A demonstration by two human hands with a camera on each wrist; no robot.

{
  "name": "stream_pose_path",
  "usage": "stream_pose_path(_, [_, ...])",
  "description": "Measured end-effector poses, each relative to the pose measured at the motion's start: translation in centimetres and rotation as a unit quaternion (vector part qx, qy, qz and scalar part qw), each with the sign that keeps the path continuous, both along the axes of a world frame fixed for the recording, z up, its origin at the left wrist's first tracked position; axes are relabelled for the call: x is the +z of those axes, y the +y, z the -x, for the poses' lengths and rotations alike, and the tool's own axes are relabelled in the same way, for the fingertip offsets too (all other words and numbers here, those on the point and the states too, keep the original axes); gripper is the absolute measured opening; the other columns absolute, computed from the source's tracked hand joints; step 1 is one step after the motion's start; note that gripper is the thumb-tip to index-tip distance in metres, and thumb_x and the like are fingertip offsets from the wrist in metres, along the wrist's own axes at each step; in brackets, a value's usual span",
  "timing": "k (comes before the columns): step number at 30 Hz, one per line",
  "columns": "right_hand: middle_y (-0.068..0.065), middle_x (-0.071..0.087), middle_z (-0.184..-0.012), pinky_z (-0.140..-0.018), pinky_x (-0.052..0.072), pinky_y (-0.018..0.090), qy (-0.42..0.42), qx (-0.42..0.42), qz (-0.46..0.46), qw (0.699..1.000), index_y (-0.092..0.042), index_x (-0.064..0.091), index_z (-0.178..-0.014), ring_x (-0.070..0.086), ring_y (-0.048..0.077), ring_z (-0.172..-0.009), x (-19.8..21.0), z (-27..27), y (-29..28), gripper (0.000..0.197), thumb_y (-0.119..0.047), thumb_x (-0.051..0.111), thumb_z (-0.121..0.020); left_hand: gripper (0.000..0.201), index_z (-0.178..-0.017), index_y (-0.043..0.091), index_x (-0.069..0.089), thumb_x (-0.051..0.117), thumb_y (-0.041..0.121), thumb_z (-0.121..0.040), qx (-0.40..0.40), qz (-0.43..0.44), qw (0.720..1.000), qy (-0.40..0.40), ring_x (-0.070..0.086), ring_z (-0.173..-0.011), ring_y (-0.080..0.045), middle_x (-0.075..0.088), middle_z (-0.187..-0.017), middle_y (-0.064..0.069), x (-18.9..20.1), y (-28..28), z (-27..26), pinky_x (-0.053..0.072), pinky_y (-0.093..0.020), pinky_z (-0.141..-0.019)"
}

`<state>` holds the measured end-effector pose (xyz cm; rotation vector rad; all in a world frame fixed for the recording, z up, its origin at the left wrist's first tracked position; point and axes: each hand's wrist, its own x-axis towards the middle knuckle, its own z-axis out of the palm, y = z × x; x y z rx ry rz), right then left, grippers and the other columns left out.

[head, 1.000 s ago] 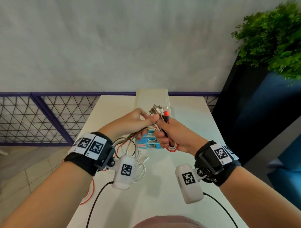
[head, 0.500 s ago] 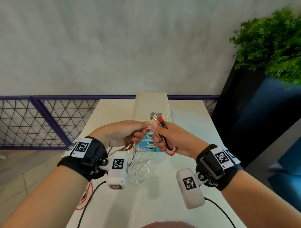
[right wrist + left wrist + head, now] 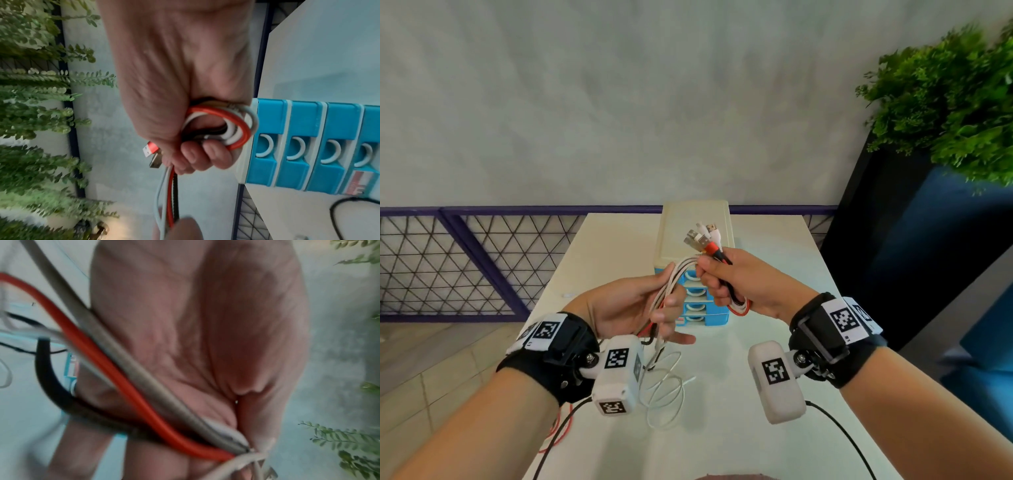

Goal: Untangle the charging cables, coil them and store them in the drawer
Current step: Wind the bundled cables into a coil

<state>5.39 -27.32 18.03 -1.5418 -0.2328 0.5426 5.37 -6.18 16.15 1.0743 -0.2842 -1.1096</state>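
Several charging cables, white, red and black, run between my two hands above the table. My right hand grips the bundle in a fist; the USB plugs stick up out of it, and short cable loops bulge from its lower side. My left hand, palm turned up, holds the strands between thumb and fingers, and the red cable crosses its palm. The slack drops in white loops onto the table. The blue drawer unit with a cream top stands right behind my hands, all drawers closed.
A red cable hangs over the table's left edge. The table is narrow, with a purple mesh railing to the left and behind. A dark planter holding a green plant stands close on the right. Black wrist-camera leads trail toward me.
My left hand has slid down the cables away from the right hand and turned palm up. My right hand keeps its grip, and the plugs have fanned out a little.
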Motion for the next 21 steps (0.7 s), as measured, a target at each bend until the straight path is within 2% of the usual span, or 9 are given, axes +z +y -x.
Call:
stream_pose_path(4, [-0.002, 0.044, -0.062, -0.048, 0.037, 0.018, -0.003, -0.027, 0.004, 1.0, -0.01, 0.053, -0.089, 0.037, 0.008, -0.05, -0.2, -0.8, -0.6, 0.02, -0.023, 0.044, -0.102, 0.036, -0.079, 0.015, 0.049, 0.046, 0.048, -0.092, -0.007, 0.008, 1.0, -0.023, 0.05, -0.058, -0.014, 0.047, -0.062, 0.004, -0.5, 0.2, 0.1, 0.033, -0.046, -0.111])
stream_pose_path(7, [-0.003, 0.044, -0.062, -0.048, 0.037, 0.018, -0.002, -0.052, 0.001, 0.999, -0.011, 0.052, -0.087, 0.037, 0.007, -0.05, -0.6, -1.2, -0.7, 0.021, -0.024, 0.044, -0.102, 0.033, -0.082, 0.016, 0.053, 0.055, 0.048, -0.088, -0.003, -0.01, 0.998, -0.061, 0.048, -0.065, -0.016, 0.047, -0.066, 0.003, -0.5, -0.2, 0.2, 0.04, -0.035, -0.099])
stream_pose_path(9, [-0.003, 0.044, -0.061, -0.047, 0.036, 0.018, 0.003, -0.067, -0.005, 0.998, -0.012, 0.051, -0.087, 0.037, 0.007, -0.05, -0.8, -1.3, -1.0, 0.021, -0.024, 0.044, -0.102, 0.03, -0.084, 0.016, 0.052, 0.05, 0.045, -0.09, -0.005, -0.031, 0.996, -0.086, 0.047, -0.069, -0.017, 0.045, -0.066, 0.003, -0.4, -0.2, 0.4, 0.038, -0.033, -0.095])
stream_pose_path(11, [-0.004, 0.043, -0.061, -0.048, 0.036, 0.018, 0.007, -0.075, 0.0, 0.997, -0.012, 0.051, -0.086, 0.036, 0.007, -0.05, -1.2, -1.3, -1.2, 0.022, -0.024, 0.043, -0.102, 0.027, -0.081, 0.017, 0.049, 0.042, 0.039, -0.094, 0.0, -0.071, 0.992, -0.109, 0.045, -0.062, -0.015, 0.041, -0.064, 0.004, -0.2, -0.1, 0.5, 0.036, -0.036, -0.102])
stream_pose_path(12, [-0.004, 0.042, -0.061, -0.048, 0.036, 0.018, 0.008, -0.082, 0.003, 0.997, -0.013, 0.05, -0.085, 0.036, 0.007, -0.051, -1.3, -1.3, -1.2, 0.023, -0.025, 0.042, -0.103, 0.026, -0.08, 0.017, 0.046, 0.039, 0.037, -0.096, 0.012, -0.097, 0.988, -0.123, 0.041, -0.058, -0.013, 0.038, -0.062, 0.005, -0.1, -0.3, 0.6, 0.04, -0.033, -0.099])
stream_pose_path(14, [-0.003, 0.04, -0.062, -0.048, 0.035, 0.019, 0.004, -0.108, 0.012, 0.994, -0.014, 0.048, -0.083, 0.035, 0.008, -0.051, -1.6, -1.3, -0.9, 0.024, -0.025, 0.039, -0.103, 0.028, -0.078, 0.016, 0.042, 0.034, 0.031, -0.101, 0.059, -0.156, 0.972, -0.163, 0.034, -0.053, -0.009, 0.033, -0.061, 0.005, 0.1, -1.4, 0.8, 0.044, -0.023, -0.075])
stream_pose_path(16, [-0.002, 0.039, -0.062, -0.049, 0.036, 0.02, -0.005, -0.138, 0.025, 0.99, -0.015, 0.047, -0.083, 0.035, 0.009, -0.051, -2.0, -1.4, -0.5, 0.025, -0.025, 0.038, -0.104, 0.031, -0.076, 0.016, 0.04, 0.03, 0.026, -0.103, 0.11, -0.227, 0.941, -0.225, 0.031, -0.053, -0.008, 0.033, -0.061, 0.004, 0.2, -2.8, 1.2, 0.034, -0.021, -0.06])
stream_pose_path(18, [-0.003, 0.038, -0.061, -0.05, 0.037, 0.021, -0.008, -0.162, 0.032, 0.986, -0.014, 0.046, -0.083, 0.035, 0.009, -0.051, -2.2, -1.4, -0.2, 0.025, -0.026, 0.038, -0.103, 0.032, -0.075, 0.017, 0.04, 0.031, 0.027, -0.103, 0.131, -0.304, 0.893, -0.304, 0.034, -0.058, -0.011, 0.037, -0.063, 0.005, 0.2, -4.0, 1.5, 0.033, -0.024, -0.059])
stream_pose_path(21, [-0.003, 0.037, -0.06, -0.048, 0.037, 0.021, 0.005, -0.177, 0.021, 0.984, -0.014, 0.045, -0.082, 0.036, 0.009, -0.05, -2.3, -1.3, 0.2, 0.026, -0.027, 0.038, -0.103, 0.031, -0.074, 0.023, 0.039, 0.03, 0.033, -0.102, 0.133, -0.419, 0.79, -0.427, 0.044, -0.066, -0.013, 0.046, -0.069, 0.008, -0.1, -5.4, 2.3, 0.035, -0.028, -0.061])
